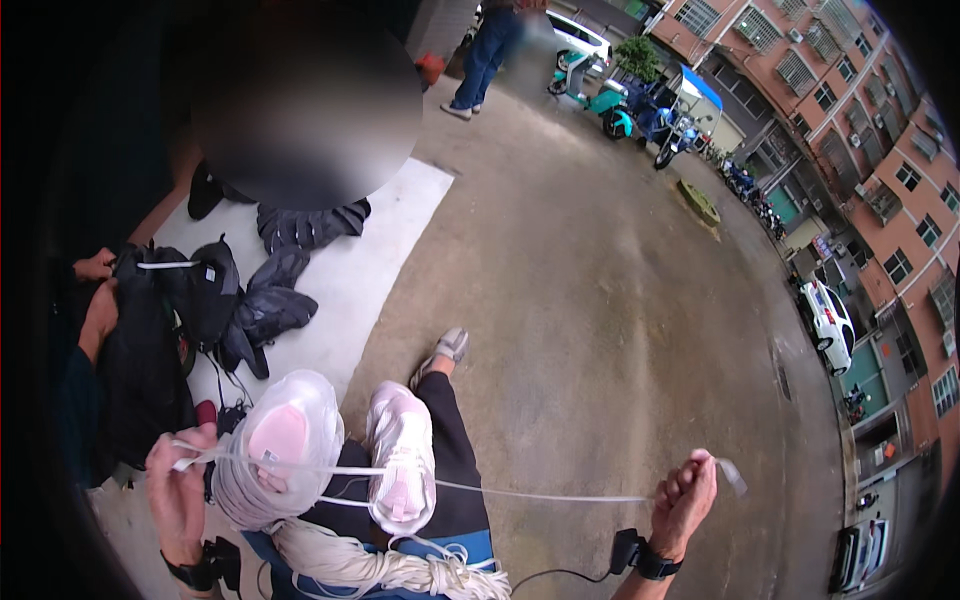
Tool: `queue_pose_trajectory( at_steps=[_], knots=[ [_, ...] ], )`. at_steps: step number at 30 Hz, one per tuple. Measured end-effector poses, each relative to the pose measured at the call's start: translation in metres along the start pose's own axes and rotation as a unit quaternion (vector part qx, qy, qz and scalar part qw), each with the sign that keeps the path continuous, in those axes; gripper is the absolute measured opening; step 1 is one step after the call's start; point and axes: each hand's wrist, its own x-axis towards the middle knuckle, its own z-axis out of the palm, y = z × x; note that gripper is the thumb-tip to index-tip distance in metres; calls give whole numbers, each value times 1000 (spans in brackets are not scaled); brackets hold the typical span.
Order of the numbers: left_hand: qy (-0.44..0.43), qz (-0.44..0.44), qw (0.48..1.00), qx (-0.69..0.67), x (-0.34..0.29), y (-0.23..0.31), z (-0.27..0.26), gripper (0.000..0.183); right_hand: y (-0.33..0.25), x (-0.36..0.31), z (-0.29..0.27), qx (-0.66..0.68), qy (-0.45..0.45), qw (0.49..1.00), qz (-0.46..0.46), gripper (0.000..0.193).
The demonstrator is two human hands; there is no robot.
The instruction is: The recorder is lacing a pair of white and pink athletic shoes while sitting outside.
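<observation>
Just beyond a bundle of white laces (330,555) on our lap (462,512), our left hand (180,490), half curled, pinches a pale lace (550,496) and our right hand (684,500), curled tighter, grips it too, the pink-and-white shoe (402,440) lying between them.

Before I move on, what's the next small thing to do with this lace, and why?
I'd probably bring the left hand and right hand together above the pink-and-white shoe to compare the ends: each hand pinches a strand of white lace, the strands run out on opposite sides, and held apart they're hard to match.
</observation>
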Motion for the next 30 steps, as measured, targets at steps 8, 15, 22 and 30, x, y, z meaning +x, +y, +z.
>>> queue_pose_trajectory(
  at_steps=[8, 15, 22, 30],
  knots=[
    [-64, 92, 974, -199, 10, 37, -45, 24, 10, 24, -20, 7, 85, 996, -38, 21],
    [28, 89, 992, 81, -7, 35, -41, 38, 7, 12, -24, 8, 119, 991, -60, 18],
    [-170, -95, 916, 350, -5, -29, 56, 18, 51, -53, 35, -227, -187, 953, 70, 21],
    [-294, -134, 864, 386, -5, -141, 84, 19, 143, -124, 66, -207, -384, 886, 156, 22]
  ],
)
